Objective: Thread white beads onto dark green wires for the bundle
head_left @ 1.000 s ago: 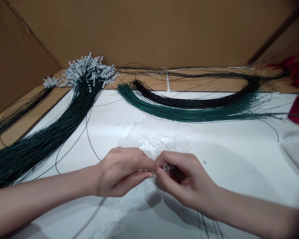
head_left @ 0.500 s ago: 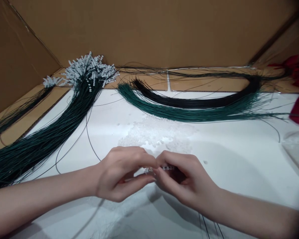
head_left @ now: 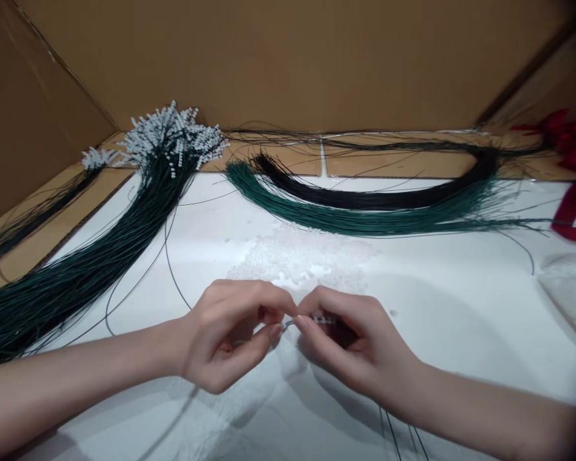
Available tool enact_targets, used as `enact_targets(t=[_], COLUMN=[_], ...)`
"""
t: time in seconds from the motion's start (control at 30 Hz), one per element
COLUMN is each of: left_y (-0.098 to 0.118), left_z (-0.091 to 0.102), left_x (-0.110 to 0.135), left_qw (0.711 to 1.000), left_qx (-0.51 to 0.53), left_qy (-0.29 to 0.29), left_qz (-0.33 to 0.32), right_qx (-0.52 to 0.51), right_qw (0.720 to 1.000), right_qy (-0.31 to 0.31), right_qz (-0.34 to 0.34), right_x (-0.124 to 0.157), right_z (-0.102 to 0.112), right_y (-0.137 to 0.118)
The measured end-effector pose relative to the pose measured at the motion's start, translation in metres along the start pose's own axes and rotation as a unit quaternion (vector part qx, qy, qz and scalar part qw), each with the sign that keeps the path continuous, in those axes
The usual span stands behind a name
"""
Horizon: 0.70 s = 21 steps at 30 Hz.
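Note:
My right hand (head_left: 360,339) is closed in a pinch on a thin dark wire strung with small white beads (head_left: 324,319). The beads show just behind its thumb and forefinger. A short stretch of bare wire (head_left: 289,323) juts out left of that pinch. My left hand (head_left: 240,333) is curled, its thumb tip at the end of this stretch and its forefinger touching the right fingertips. Below them, loose small clear-white beads (head_left: 297,256) are spread on the white surface (head_left: 441,269).
At left lies a big bundle of green wires (head_left: 100,256) with white beaded tips (head_left: 173,137). Behind my hands are curved bundles of green wire (head_left: 365,221) and black wire (head_left: 374,198). A red ribbon (head_left: 571,205) and a clear bag (head_left: 571,288) lie at right. Cardboard walls (head_left: 288,64) stand behind.
My left thumb has drawn back left and down from the right fingertips, baring a short piece of wire between the hands. The right hand keeps its pinch almost in place.

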<state>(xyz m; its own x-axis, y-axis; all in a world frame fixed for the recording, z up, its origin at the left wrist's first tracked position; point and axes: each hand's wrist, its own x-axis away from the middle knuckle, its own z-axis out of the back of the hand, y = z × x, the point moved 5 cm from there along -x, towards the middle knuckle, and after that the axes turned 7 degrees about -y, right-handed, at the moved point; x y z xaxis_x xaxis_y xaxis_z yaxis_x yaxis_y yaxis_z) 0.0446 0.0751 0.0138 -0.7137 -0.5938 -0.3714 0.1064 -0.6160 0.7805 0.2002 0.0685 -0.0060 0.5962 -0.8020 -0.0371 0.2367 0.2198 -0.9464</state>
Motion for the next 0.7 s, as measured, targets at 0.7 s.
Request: enact_targets(t=[0.7], left_y=[-0.0001], left_z=[0.0010], left_x=[-0.0022], left_qw=[0.999], left_qx=[-0.006], left_qy=[-0.019], left_qz=[-0.040], right_qx=[-0.009], right_qw=[1.000], right_qy=[-0.019], right_qz=[0.002], right_x=[-0.0018], right_z=[-0.0028], right_y=[-0.0023])
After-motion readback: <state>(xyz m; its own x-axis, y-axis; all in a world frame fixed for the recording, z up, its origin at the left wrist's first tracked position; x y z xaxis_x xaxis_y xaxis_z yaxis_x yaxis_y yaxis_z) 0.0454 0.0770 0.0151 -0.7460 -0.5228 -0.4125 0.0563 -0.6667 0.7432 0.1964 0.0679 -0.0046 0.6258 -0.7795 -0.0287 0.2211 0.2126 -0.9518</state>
